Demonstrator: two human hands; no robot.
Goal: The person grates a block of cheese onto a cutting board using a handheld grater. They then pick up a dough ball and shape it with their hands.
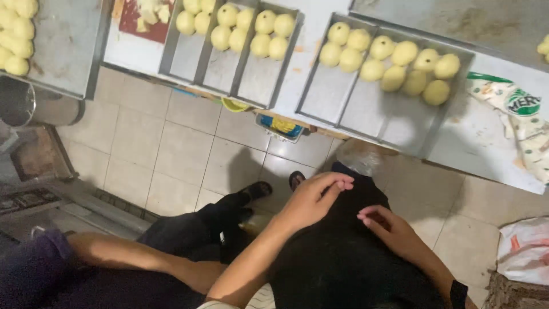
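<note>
- As both hands rest on it, the black cloth point(343, 257) lies directly beneath them, over the person's lap.
- Left hand point(314, 200): fingers loosely curled, flat on the cloth's upper edge, gripping nothing.
- Right hand point(389, 229): relaxed, half open, touching the cloth just beside.
- Judged soft, light and limp; best pinched at an edge fold.
- Dough balls point(389, 63) in metal trays point(326, 97) sit well apart.

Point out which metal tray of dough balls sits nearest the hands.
The right tray, across the tiled floor from the left hand and right hand. It holds two rows of balls; the middle tray lies farther left.
</note>
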